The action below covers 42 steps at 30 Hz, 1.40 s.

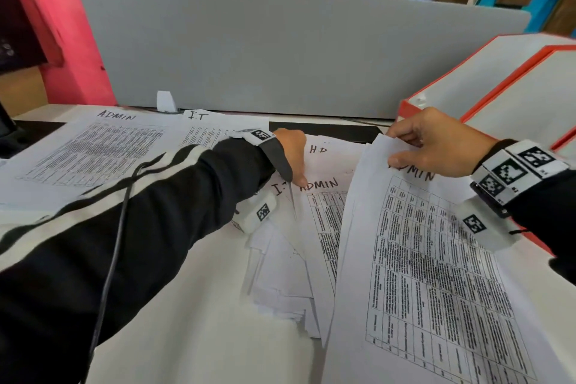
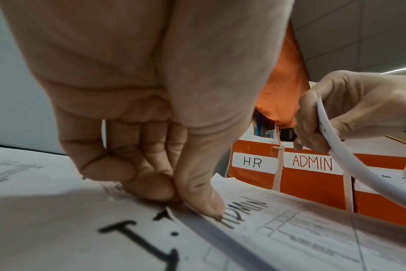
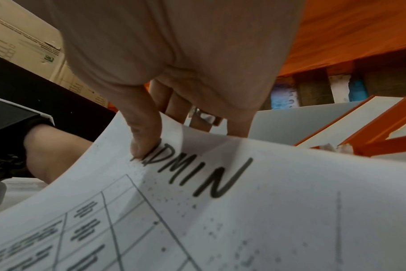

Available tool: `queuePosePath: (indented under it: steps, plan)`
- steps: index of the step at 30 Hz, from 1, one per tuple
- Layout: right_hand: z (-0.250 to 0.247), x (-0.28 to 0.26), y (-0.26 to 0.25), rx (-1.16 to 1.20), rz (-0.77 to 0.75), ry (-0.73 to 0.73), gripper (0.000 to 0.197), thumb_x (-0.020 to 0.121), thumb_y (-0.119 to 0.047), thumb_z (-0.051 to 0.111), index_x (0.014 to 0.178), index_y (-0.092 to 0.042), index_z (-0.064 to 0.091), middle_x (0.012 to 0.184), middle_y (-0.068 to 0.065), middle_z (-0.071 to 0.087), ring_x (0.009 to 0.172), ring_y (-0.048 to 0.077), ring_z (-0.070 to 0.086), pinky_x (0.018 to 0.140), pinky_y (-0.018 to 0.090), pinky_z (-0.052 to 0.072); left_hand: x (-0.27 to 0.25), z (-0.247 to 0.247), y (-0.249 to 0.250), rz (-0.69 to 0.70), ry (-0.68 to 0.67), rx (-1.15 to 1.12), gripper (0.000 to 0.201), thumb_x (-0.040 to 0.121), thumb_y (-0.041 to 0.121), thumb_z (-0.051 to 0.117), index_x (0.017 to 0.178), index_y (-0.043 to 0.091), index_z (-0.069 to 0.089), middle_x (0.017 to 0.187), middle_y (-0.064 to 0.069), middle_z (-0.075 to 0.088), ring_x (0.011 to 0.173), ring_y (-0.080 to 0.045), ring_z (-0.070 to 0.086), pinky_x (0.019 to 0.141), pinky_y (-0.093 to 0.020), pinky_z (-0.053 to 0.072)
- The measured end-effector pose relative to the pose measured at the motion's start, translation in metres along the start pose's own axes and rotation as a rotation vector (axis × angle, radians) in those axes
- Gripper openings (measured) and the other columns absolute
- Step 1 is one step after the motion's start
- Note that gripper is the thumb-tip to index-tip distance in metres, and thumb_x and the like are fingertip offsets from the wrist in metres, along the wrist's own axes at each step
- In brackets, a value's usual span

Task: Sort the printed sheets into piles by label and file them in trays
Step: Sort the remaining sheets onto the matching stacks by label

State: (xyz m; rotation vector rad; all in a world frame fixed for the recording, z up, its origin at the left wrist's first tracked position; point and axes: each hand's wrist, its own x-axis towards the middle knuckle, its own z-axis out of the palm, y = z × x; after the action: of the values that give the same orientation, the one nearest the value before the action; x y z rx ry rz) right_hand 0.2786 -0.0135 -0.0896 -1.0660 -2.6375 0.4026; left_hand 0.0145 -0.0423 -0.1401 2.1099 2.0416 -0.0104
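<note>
The left hand is reaching across the table, its curled fingers and thumb pinching a sheet. The right hand is gripping a raised sheet, thumb on top, beyond the left.

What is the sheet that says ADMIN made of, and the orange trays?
The ADMIN sheet pinched by the right hand looks like thin matt white paper: it curves and lets shadow through. The orange trays look like stiff card or board with paper labels; plastic can't be ruled out.
</note>
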Motion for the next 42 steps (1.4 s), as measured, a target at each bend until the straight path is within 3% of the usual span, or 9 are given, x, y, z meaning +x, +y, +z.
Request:
queuePosePath:
  steps: [8, 12, 16, 20, 24, 28, 33, 38, 42]
  plan:
    - [-0.006, 0.013, 0.001, -0.125, 0.007, 0.083, 0.015, 0.084, -0.009, 0.083, 0.098, -0.014, 0.079, 0.073, -0.002, 0.071, 0.074, 0.031, 0.068, 0.077, 0.044, 0.059, -0.008, -0.01, -0.009, -0.063, 0.152, -0.056, 0.025, 0.09, 0.023, 0.069, 0.105, 0.005, 0.076, 0.106, -0.008, 0.075, 0.094, -0.025, 0.068, 0.087, -0.034, 0.057]
    - [-0.002, 0.022, 0.0, -0.094, -0.039, 0.096, 0.014, 0.082, -0.012, 0.083, 0.081, -0.022, 0.074, 0.069, 0.01, 0.067, 0.076, 0.039, 0.063, 0.078, 0.053, 0.057, -0.012, -0.018, 0.001, 0.001, 0.239, -0.161, 0.016, 0.088, 0.022, 0.07, 0.088, 0.008, 0.078, 0.072, -0.003, 0.067, 0.075, -0.021, 0.063, 0.074, -0.032, 0.054]
    - [0.011, 0.026, -0.014, -0.047, -0.076, 0.062, 0.028, 0.08, -0.009, 0.083, 0.1, -0.028, 0.08, 0.094, -0.005, 0.078, 0.082, 0.018, 0.07, 0.077, 0.038, 0.056, -0.021, -0.021, 0.029, 0.171, 0.266, -0.401, 0.01, 0.088, 0.022, 0.073, 0.08, 0.019, 0.077, 0.064, 0.006, 0.069, 0.061, -0.004, 0.063, 0.061, -0.019, 0.052]
    - [0.013, 0.022, -0.01, -0.079, -0.057, -0.001, 0.032, 0.084, -0.005, 0.08, 0.079, -0.034, 0.07, 0.069, -0.015, 0.068, 0.066, 0.004, 0.06, 0.065, 0.03, 0.047, -0.022, -0.017, 0.038, 0.21, 0.165, -0.644, 0.016, 0.097, 0.021, 0.064, 0.087, 0.014, 0.075, 0.078, -0.007, 0.073, 0.068, -0.018, 0.071, 0.066, -0.027, 0.061]
    - [0.004, 0.01, 0.004, -0.108, -0.026, 0.038, 0.014, 0.086, -0.006, 0.079, 0.093, -0.016, 0.071, 0.079, 0.01, 0.067, 0.078, 0.026, 0.065, 0.077, 0.043, 0.055, -0.016, -0.006, 0.012, 0.105, 0.135, -0.146, 0.045, 0.085, 0.062, 0.068, 0.089, 0.017, 0.078, 0.08, 0.003, 0.072, 0.082, -0.021, 0.07, 0.065, -0.023, 0.049]
    - [0.0, 0.005, 0.008, -0.033, -0.008, 0.061, 0.028, 0.086, 0.003, 0.078, 0.102, -0.014, 0.063, 0.086, -0.014, 0.06, 0.08, -0.008, 0.061, 0.078, 0.008, 0.044, -0.015, 0.007, 0.002, 0.047, -0.024, 0.055, 0.048, 0.068, 0.058, 0.085, 0.085, 0.016, 0.069, 0.079, 0.004, 0.059, 0.07, -0.017, 0.053, 0.061, -0.023, 0.043]
    - [0.004, 0.008, 0.01, -0.158, -0.001, 0.049, 0.022, 0.088, -0.01, 0.079, 0.108, -0.009, 0.071, 0.087, -0.01, 0.066, 0.085, 0.022, 0.062, 0.076, 0.032, 0.047, -0.012, 0.0, 0.008, 0.045, -0.056, -0.053, 0.044, 0.076, 0.038, 0.086, 0.102, 0.004, 0.077, 0.094, -0.007, 0.075, 0.074, -0.019, 0.06, 0.082, -0.033, 0.058]
    - [0.0, 0.005, 0.008, -0.142, -0.027, 0.027, 0.013, 0.089, -0.006, 0.077, 0.094, -0.017, 0.074, 0.069, -0.023, 0.067, 0.068, -0.001, 0.06, 0.061, 0.011, 0.041, -0.014, -0.011, 0.0, 0.009, -0.008, -0.207, 0.038, 0.074, 0.039, 0.087, 0.094, 0.007, 0.08, 0.084, -0.005, 0.076, 0.062, -0.016, 0.061, 0.07, -0.027, 0.055]
    - [-0.003, 0.005, 0.01, -0.133, -0.029, 0.05, 0.023, 0.089, -0.004, 0.077, 0.1, -0.024, 0.076, 0.087, -0.014, 0.071, 0.084, 0.011, 0.062, 0.073, 0.027, 0.044, -0.014, -0.017, -0.003, -0.023, 0.125, -0.184, 0.045, 0.067, 0.044, 0.091, 0.092, 0.008, 0.082, 0.085, -0.007, 0.077, 0.068, -0.016, 0.058, 0.068, -0.028, 0.051]
